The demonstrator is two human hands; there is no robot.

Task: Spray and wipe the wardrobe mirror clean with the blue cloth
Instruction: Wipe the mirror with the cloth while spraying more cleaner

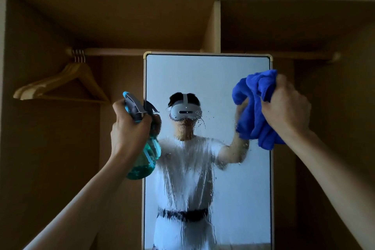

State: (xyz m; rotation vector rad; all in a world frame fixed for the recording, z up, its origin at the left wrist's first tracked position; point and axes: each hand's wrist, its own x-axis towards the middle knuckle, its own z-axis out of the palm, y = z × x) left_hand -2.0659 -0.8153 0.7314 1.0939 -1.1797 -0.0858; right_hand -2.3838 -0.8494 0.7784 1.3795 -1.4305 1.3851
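Droplets run down the middle of the mirror (209, 79), so wiping looks next. The left hand (129, 130) grips the spray bottle (145, 160) by its left edge, nozzle aimed at the glass; the right hand (286, 105) bunches the blue cloth (253, 107) near the upper right, ready to press on.

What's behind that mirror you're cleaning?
An open wooden wardrobe: a rail and wooden hangers show left of the mirror. Whatever is directly behind the glass is hidden by the mirror itself.
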